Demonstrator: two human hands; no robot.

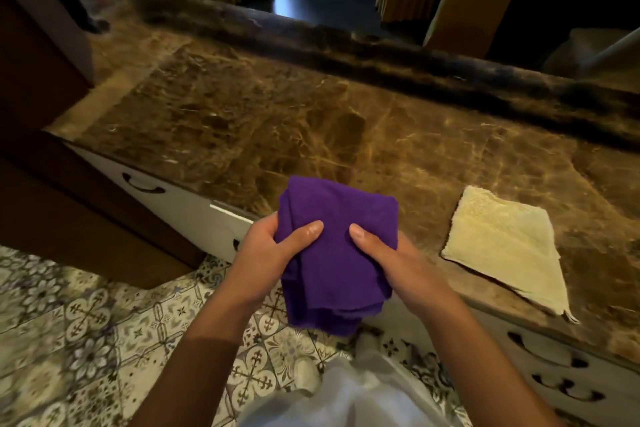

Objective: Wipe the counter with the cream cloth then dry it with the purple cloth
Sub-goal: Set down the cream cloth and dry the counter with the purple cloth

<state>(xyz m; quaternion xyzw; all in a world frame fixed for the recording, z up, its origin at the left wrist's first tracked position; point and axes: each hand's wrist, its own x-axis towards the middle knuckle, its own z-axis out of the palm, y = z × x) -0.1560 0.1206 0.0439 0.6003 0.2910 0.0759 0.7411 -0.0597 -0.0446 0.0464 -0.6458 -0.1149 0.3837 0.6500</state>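
We are readying the purple cloth (337, 253) for drying

Both hands' fingers (304, 230) are gripping it folded above the worktop's (381, 135) near edge; the cream cloth (502, 246) is lying aside, wiping seemingly done

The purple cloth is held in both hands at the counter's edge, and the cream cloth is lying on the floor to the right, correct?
Not quite. The head view shows the cream cloth lying on the counter, not the floor. The rest holds: the left hand and right hand hold the purple cloth.

Bare forearms, no sleeves; hands (273, 246) ungloved, ringless; white garment (349, 399) at waist.
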